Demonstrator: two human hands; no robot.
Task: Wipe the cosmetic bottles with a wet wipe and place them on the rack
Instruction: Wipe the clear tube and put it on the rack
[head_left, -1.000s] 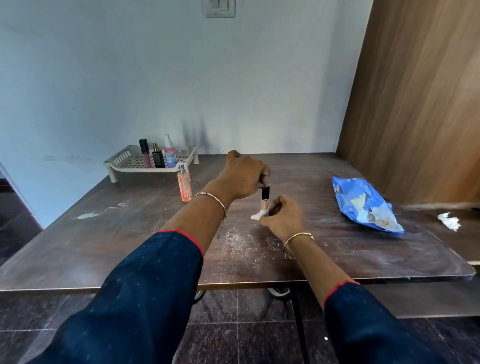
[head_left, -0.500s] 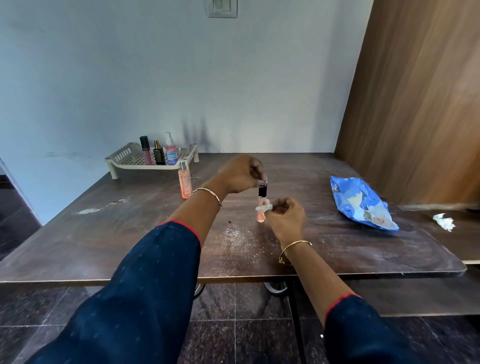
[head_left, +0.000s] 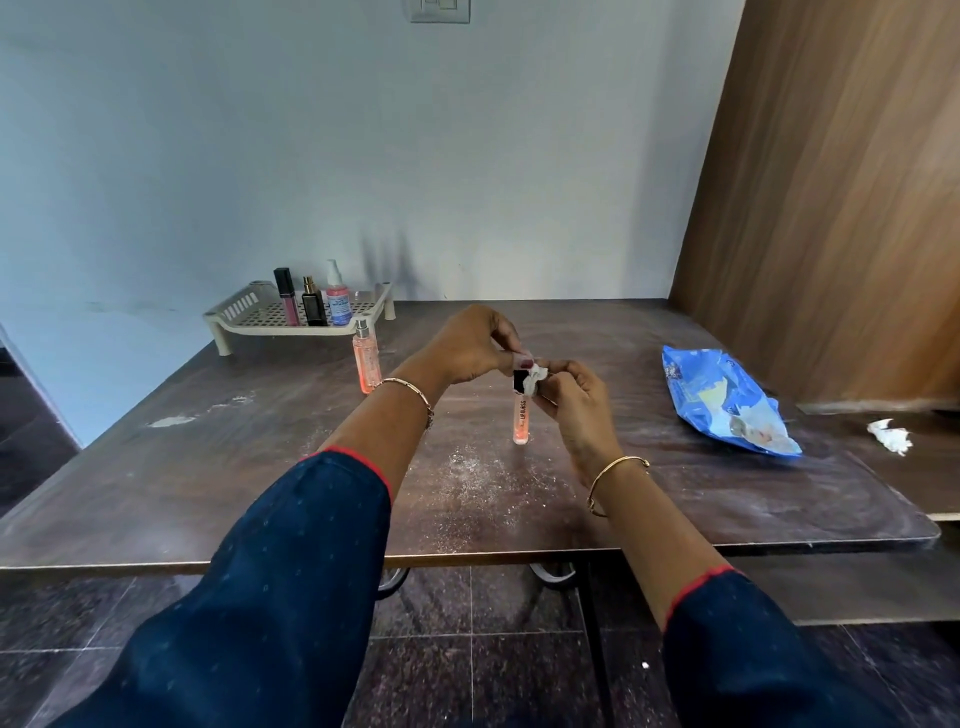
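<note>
Wipe has shifted from the tube's body up to its black cap since 0.5 s ago. Right hand (head_left: 576, 410) fingers pinch the wet wipe (head_left: 535, 376) against the cap; left hand (head_left: 467, 345) fingertips pinch the cap top. Lip gloss tube (head_left: 521, 415) hangs upright over the table (head_left: 260, 467). Rack (head_left: 249, 312) far left holds three bottles; peach spray bottle (head_left: 367, 361) stands just before it.

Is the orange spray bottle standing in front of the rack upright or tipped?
Upright. The orange spray bottle stands on its base on the brown table, silver nozzle on top, just outside the cream rack.
</note>
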